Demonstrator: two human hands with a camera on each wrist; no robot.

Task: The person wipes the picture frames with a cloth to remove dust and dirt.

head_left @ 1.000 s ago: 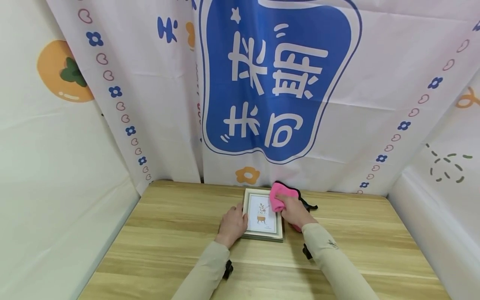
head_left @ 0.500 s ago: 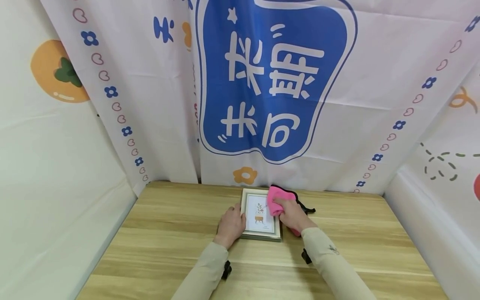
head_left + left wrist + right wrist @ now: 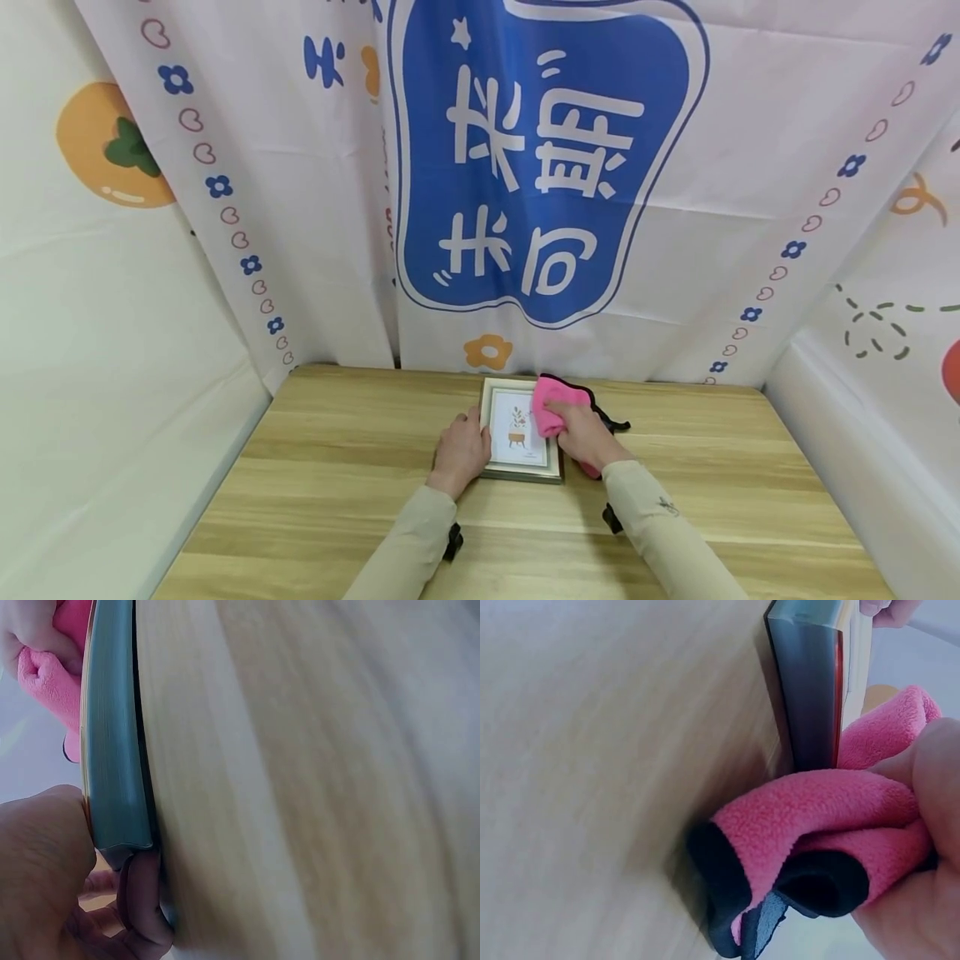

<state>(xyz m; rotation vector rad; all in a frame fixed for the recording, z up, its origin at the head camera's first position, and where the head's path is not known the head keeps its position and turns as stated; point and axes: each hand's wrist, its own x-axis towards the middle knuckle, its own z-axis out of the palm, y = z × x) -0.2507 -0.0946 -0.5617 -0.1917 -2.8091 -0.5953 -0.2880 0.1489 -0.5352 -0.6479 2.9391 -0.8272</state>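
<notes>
A picture frame (image 3: 517,446) with a pale silvery border lies on the wooden table, a potted-plant print behind its front. My left hand (image 3: 461,448) grips its left edge. In the left wrist view the thumb side lies over the frame's top and curled fingers (image 3: 144,900) reach under its corner. A pink cloth (image 3: 550,410) with black trim is bunched in my right hand (image 3: 588,435), which presses it on the right side of the frame's front. The rest of the cloth (image 3: 780,814) droops beside the frame in the right wrist view, its trimmed edge near the tabletop.
The wood-grain table (image 3: 337,467) extends to both sides. A white printed curtain (image 3: 712,275) with a blue sign hangs right behind its back edge. White fabric walls (image 3: 135,350) stand at the left and right. Black straps (image 3: 453,542) sit at both wrists.
My right hand has slid the cloth a little toward me along the frame's right side. My left hand keeps its grip on the frame. The head view has shifted slightly.
</notes>
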